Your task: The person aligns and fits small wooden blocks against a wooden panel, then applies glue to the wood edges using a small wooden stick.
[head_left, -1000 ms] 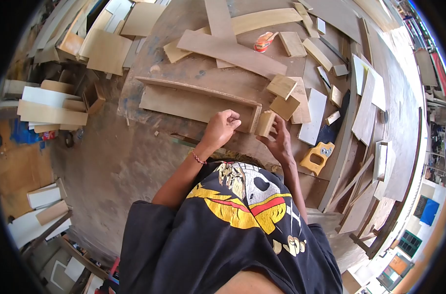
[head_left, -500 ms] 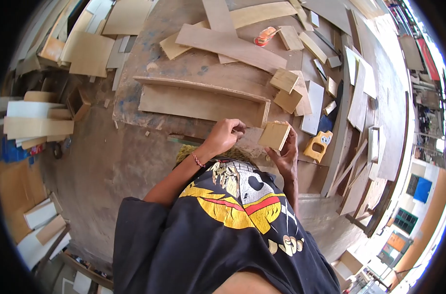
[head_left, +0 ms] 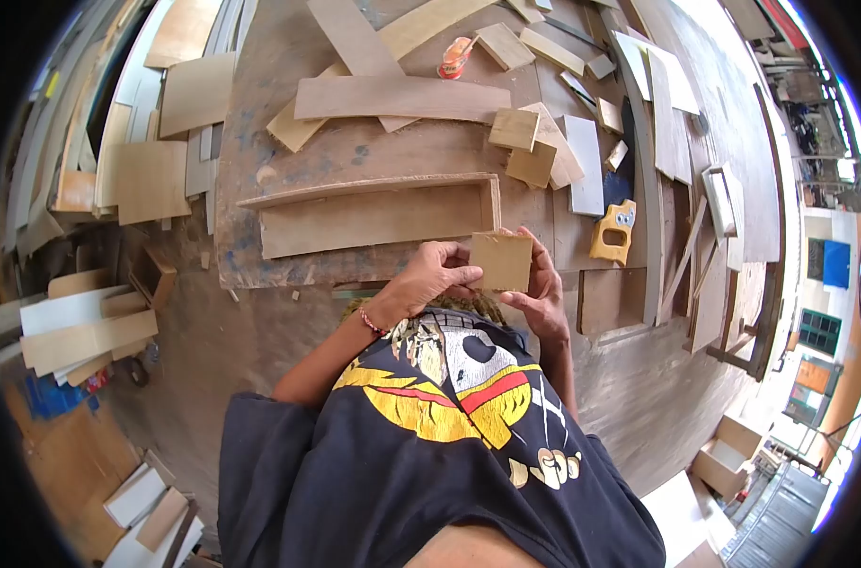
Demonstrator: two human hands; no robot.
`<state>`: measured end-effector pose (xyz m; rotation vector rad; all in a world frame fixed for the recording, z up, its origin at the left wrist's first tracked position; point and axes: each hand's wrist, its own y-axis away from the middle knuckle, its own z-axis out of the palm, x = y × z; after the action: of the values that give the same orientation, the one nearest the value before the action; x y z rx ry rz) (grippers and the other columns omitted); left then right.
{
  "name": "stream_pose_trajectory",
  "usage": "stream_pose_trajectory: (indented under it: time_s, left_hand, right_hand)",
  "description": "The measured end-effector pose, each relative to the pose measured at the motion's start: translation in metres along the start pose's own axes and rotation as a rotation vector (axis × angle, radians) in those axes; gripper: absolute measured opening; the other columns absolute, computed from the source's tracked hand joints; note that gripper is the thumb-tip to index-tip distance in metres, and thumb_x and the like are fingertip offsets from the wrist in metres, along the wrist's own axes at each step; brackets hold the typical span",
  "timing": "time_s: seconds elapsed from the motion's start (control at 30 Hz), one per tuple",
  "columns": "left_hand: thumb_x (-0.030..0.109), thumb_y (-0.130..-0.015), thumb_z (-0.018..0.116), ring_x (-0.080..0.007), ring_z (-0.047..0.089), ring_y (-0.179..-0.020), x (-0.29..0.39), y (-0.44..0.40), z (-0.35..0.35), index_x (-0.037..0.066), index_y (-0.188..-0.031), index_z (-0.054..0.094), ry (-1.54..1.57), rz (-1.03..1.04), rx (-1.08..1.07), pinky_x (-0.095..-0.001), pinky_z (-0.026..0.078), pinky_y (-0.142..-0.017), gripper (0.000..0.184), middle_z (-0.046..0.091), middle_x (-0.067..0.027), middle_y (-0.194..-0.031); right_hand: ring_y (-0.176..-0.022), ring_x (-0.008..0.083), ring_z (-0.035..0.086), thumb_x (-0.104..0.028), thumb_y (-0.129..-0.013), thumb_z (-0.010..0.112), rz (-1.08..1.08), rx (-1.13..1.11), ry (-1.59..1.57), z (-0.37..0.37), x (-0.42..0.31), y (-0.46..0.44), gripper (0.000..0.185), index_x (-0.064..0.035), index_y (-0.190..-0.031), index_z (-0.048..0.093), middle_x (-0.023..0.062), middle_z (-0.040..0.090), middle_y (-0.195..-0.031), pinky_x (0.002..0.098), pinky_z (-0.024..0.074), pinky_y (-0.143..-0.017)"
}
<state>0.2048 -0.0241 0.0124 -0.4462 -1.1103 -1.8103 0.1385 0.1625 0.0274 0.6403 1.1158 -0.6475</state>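
A small square wooden piece (head_left: 502,262) is held up in front of my chest, its flat face toward me. My right hand (head_left: 541,301) grips it from the right, fingers behind the edge and thumb at the lower corner. At its left edge, the thumb and curled fingers of my left hand (head_left: 434,276) are closed on it. Just beyond my hands lies a partly assembled wooden box (head_left: 355,223), with a long back board and a short end board standing on the right. More square wooden blocks (head_left: 514,129) lie stacked behind it to the right.
Several long planks (head_left: 402,98) cross on the workbench (head_left: 246,151), near an orange-red can (head_left: 454,59). A yellow-handled saw (head_left: 613,232) lies at the right, by a white board (head_left: 583,163). Stacked boards (head_left: 89,343) stand to the left on the floor.
My left hand has come to the left edge of the square piece. The piece has shifted left and turned to face me more squarely. The view has turned slightly.
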Motion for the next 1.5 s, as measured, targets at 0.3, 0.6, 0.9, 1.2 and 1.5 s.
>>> stream_pose_trajectory:
  time_s: [0.3,0.6,0.9,1.2,1.5]
  left_hand:
    - [0.011,-0.082,0.066,-0.0111,0.059,-0.083,-0.001,0.021,-0.011,-0.003,-0.103,0.058,-0.131,0.025,0.045,-0.0245,0.053,-0.068,0.026,0.062,-0.0064,-0.093]
    - [0.011,-0.082,0.065,-0.0063,0.049,-0.069,-0.009,0.029,-0.017,-0.004,-0.098,0.061,-0.234,0.197,0.141,-0.0233,0.043,-0.059,0.022,0.059,0.0002,-0.077]
    - [0.015,-0.076,0.068,-0.0120,0.056,-0.062,-0.017,0.032,-0.029,-0.004,-0.095,0.062,-0.676,0.323,0.250,-0.0288,0.046,-0.059,0.028,0.064,-0.0133,-0.071]
    - [0.013,-0.079,0.064,-0.0092,0.054,-0.066,-0.014,0.021,-0.032,-0.006,-0.095,0.062,-0.629,0.323,0.202,-0.0276,0.046,-0.061,0.024,0.063,-0.0087,-0.074]
    - [0.012,-0.088,0.059,-0.0081,0.056,-0.080,-0.018,0.001,-0.030,-0.004,-0.108,0.057,-0.150,0.115,0.095,-0.0234,0.049,-0.069,0.026,0.062,-0.0038,-0.093]
  right_hand:
    - [-0.096,0.0160,0.060,-0.004,-0.083,0.064,0.122,0.229,0.037,0.009,0.010,0.001,0.056,0.0016,-0.131,0.037,0.0141,0.062,-0.104,0.0262,0.0478,-0.084]
    - [-0.092,0.0142,0.060,-0.005,-0.082,0.065,0.083,0.183,0.038,0.025,0.028,-0.002,0.046,-0.0009,-0.124,0.046,0.0124,0.063,-0.104,0.0256,0.0495,-0.079]
    - [-0.087,0.0152,0.061,-0.001,-0.075,0.068,-0.155,0.292,0.680,0.038,0.034,-0.005,0.015,-0.0029,-0.089,0.064,0.0076,0.062,-0.096,0.0274,0.0525,-0.071]
    - [-0.080,0.0139,0.061,-0.004,-0.077,0.068,-0.147,0.423,0.706,0.040,0.041,-0.007,0.016,0.0002,-0.089,0.059,0.0080,0.063,-0.092,0.0272,0.0522,-0.069]
    - [-0.072,0.0109,0.060,-0.013,-0.083,0.065,0.224,0.355,0.127,0.035,0.032,0.006,0.031,0.0057,-0.107,0.057,0.0073,0.064,-0.088,0.0231,0.0505,-0.059]
